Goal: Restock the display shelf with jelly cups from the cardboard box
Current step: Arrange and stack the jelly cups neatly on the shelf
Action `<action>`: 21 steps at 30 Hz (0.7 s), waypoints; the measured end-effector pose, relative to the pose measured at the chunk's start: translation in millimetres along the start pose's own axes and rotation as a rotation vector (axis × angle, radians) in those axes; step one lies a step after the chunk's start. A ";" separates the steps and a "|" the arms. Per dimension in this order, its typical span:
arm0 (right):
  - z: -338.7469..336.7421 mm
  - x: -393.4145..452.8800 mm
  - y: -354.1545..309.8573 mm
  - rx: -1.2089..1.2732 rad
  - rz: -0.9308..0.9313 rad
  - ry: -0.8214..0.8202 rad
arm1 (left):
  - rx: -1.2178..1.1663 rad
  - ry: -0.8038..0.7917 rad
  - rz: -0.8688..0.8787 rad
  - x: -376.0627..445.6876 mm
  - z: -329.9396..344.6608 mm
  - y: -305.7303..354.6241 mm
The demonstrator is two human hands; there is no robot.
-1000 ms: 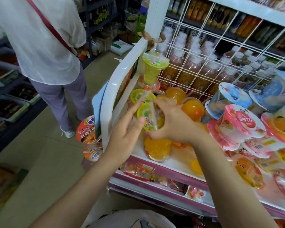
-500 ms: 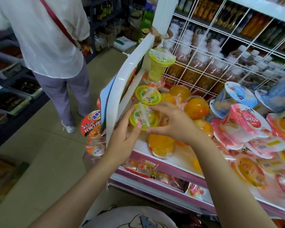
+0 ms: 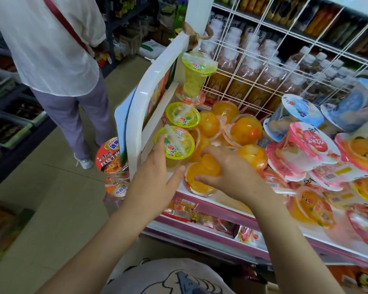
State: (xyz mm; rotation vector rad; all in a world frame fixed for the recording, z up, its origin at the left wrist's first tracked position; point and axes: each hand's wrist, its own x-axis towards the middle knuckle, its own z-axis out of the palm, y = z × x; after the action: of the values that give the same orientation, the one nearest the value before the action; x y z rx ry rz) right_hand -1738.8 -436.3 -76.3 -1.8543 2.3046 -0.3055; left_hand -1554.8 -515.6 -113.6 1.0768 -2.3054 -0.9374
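At the shelf's left end, left hand (image 3: pixel 151 179) sits flat-fingered against a yellow-lidded jelly cup (image 3: pixel 175 143), right hand (image 3: pixel 227 170) curls around an upside-down orange jelly cup (image 3: pixel 200 179) on the display shelf (image 3: pixel 221 205). Pink-lidded cups (image 3: pixel 306 149) sit just right.

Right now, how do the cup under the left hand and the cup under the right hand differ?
The left hand touches a cup lying lid up, its yellow-green printed lid facing the camera; the right hand grips a cup flipped lid down, showing its clear base and orange jelly. The left cup has a wrapped spoon on its lid; none shows on the right cup. Both sit at the shelf's front left corner.
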 end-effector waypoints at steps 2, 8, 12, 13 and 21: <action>2.1 -0.1 0.6 0.033 0.013 0.019 | 0.226 -0.016 0.004 -1.0 -9.6 1.9; -23.1 -10.9 4.4 0.290 0.132 0.171 | 0.192 0.194 0.157 5.0 -25.2 7.0; -39.5 -22.4 3.3 0.601 0.292 0.341 | -0.012 0.215 0.216 10.1 -19.1 11.5; -43.4 -24.7 1.6 0.695 0.333 0.392 | -0.073 0.206 0.219 10.4 -18.2 14.3; -36.5 -21.0 -3.8 1.172 0.297 0.336 | -0.698 -0.031 0.128 23.2 -12.7 53.1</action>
State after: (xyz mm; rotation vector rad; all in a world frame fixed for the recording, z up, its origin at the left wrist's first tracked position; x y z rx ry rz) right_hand -1740.0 -414.6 -40.0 -0.8847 1.7740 -1.5714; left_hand -1587.6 -513.9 -64.2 0.6082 -1.7968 -1.5431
